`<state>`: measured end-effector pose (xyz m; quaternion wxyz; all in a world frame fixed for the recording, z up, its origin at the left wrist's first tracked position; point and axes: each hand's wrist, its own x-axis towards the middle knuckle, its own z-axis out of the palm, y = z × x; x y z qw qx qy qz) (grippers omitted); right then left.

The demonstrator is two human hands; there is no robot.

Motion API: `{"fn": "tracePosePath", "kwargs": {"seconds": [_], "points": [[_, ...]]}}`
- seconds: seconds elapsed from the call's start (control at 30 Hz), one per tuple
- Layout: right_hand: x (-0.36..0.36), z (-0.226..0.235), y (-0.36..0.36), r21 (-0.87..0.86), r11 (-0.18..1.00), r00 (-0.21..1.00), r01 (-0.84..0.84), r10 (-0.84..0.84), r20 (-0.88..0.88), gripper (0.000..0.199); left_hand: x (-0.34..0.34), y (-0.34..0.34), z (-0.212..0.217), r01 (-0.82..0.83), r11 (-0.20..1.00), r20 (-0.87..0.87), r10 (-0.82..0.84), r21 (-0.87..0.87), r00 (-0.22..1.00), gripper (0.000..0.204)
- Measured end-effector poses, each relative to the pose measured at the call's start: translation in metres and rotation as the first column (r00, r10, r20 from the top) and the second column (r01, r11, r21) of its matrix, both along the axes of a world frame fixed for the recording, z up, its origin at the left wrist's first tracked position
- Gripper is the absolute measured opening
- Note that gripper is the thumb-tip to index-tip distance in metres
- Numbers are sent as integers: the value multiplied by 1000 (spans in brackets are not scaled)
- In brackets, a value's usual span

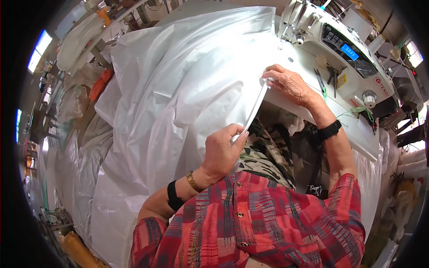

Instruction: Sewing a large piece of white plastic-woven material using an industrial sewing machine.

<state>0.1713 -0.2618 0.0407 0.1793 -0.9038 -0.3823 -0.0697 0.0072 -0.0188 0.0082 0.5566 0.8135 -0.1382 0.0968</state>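
Note:
A large sheet of glossy white plastic-like fabric (pixel 178 80) spreads over the sewing table and hangs down at the left, across my lap. My left hand (pixel 224 149) pinches its folded near edge between thumb and fingers. Farther along the same edge, my right hand (pixel 288 84) grips the fold with curled fingers. Between the two hands the hem runs in a taut, slanting line. Beyond my right hand stands a white sewing machine (pixel 339 49) with a lit blue display; its needle area (pixel 300 38) is apart from both hands.
Scissors or thread snips (pixel 320 80) lie on the white tabletop (pixel 363 145) beside the machine, with green thread near them. An orange-red bundle (pixel 101 84) sits among pale plastic material at the left. Camouflage-patterned cloth (pixel 263 154) covers my lap below the table edge.

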Motion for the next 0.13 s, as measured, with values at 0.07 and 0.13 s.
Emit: {"fn": "tracePosePath", "kwargs": {"seconds": [0.07,0.13], "points": [[10,1,-6,-32,998,999,-47,47,-4,23,0,0,1,-9,1000,-31,9,1,999,12],[17,2,-8,-144,988,995,-58,45,-91,21,0,0,2,-22,1000,-62,22,2,998,12]]}}
